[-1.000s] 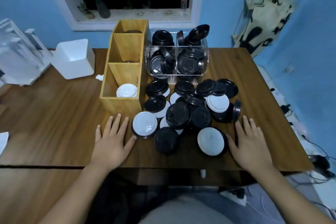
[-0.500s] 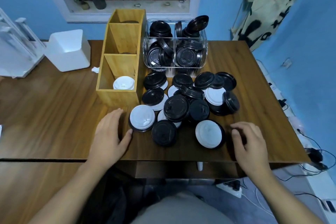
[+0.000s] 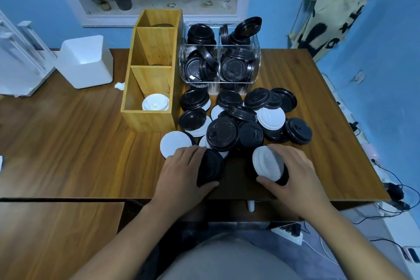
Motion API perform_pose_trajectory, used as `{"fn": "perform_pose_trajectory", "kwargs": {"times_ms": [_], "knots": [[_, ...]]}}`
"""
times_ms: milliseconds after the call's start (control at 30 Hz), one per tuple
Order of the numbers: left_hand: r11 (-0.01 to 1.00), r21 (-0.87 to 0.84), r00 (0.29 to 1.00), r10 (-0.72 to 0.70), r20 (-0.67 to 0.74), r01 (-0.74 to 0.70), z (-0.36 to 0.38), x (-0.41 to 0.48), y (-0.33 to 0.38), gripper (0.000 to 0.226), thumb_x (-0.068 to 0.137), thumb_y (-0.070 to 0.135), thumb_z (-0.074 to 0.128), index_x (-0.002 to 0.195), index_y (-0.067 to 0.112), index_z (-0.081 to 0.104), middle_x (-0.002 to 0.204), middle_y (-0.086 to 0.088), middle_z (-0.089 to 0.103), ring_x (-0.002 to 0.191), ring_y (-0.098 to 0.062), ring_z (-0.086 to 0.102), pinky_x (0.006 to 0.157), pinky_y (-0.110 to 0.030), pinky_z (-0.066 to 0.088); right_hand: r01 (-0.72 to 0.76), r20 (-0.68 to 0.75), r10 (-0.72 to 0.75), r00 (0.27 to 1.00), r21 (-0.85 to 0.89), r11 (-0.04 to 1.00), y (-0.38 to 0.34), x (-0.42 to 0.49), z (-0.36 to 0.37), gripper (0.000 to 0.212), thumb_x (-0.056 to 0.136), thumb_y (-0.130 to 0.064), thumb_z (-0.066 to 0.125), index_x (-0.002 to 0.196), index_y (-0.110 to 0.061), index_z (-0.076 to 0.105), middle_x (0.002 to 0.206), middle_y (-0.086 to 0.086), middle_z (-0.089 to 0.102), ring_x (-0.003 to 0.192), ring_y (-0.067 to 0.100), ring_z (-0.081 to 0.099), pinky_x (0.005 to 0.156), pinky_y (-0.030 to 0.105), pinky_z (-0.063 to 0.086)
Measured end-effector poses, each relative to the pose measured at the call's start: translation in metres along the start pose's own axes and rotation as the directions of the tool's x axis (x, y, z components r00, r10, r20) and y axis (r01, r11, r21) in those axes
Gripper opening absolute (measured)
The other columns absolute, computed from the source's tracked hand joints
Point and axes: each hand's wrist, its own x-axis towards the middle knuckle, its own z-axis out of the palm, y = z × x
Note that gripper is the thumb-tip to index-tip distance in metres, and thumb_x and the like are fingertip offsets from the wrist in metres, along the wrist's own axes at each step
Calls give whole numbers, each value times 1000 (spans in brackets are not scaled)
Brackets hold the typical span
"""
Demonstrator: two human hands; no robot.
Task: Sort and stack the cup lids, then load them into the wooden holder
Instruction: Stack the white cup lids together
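Note:
A heap of black and white cup lids [image 3: 245, 120] lies on the wooden table [image 3: 68, 143], in front of a clear bin [image 3: 219, 61] full of black lids. The wooden holder [image 3: 150, 88] stands left of the heap; a white lid [image 3: 155, 102] sits in its nearest compartment. My left hand [image 3: 181, 173] grips a black lid [image 3: 210, 167], tilted up on its edge. My right hand [image 3: 293, 173] holds a white lid [image 3: 268, 163] with a black lid behind it, lifted and tilted. Another white lid [image 3: 173, 143] lies flat just beyond my left hand.
A white box [image 3: 85, 61] and a white rack [image 3: 16, 59] stand at the table's left. A crumpled scrap [image 3: 119, 85] lies beside the holder. A lower tabletop [image 3: 56, 238] adjoins at the near left. Cables and a power strip [image 3: 288, 232] lie on the floor to the right.
Both hands left the table surface and moved inward to the near edge of the heap. The left closed on a black lid, the right picked up the white lid and tilted it.

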Motion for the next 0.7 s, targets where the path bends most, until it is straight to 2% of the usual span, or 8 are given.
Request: {"fn": "perform_pose_trajectory", "kwargs": {"times_ms": [100, 167, 300, 367, 567, 700], "knots": [[997, -73, 1000, -4, -17, 3, -4, -2, -4, 85, 73, 65, 78, 141, 20, 54, 136, 5, 56, 125, -18, 50, 100, -39, 47, -63, -50, 69, 996, 118, 991, 3, -8, -10, 74, 75, -56, 73, 139, -29, 50, 135, -18, 50, 128, 7, 44, 104, 30, 38], [993, -119, 999, -26, -48, 20, -11, -6, -11, 85, 72, 62, 81, 141, 21, 54, 136, 5, 56, 126, -17, 49, 101, -38, 44, -93, -79, 104, 991, 131, 987, 6, -15, -15, 74, 74, -52, 75, 140, -29, 49, 135, -19, 49, 128, 5, 43, 102, 26, 37], [985, -153, 989, -103, -111, 85, -26, -25, -40, 81, 75, 56, 82, 141, 18, 53, 135, 5, 57, 126, -20, 49, 106, -40, 43, -42, -74, 49, 996, 101, 994, -1, -23, -14, 75, 74, -50, 75, 140, -26, 50, 137, -21, 47, 129, 3, 42, 103, 8, 30], [980, -152, 978, -154, -144, 132, -31, -40, -61, 80, 76, 57, 77, 141, 17, 53, 135, 3, 56, 125, -22, 49, 105, -41, 42, -3, -40, 7, 999, 107, 994, -10, -22, -7, 74, 74, -49, 77, 140, -26, 51, 139, -20, 48, 130, 1, 41, 104, 5, 29], [948, -36, 941, -318, -116, 316, -39, -65, -121, 82, 78, 62, 60, 145, 15, 50, 136, -2, 56, 127, -29, 48, 104, -49, 42, 168, 82, -173, 982, 59, 984, -41, -9, 27, 73, 78, -59, 73, 140, -30, 49, 145, -17, 46, 134, 2, 39, 106, 17, 31], [934, -25, 932, -358, -55, 357, -43, -53, -130, 79, 77, 61, 57, 145, 20, 50, 138, 1, 57, 129, -27, 46, 101, -49, 41, 345, 182, -325, 928, -95, 934, -55, 3, 55, 76, 76, -59, 77, 139, -26, 52, 142, -7, 54, 128, 18, 52, 107, 36, 46]]}}
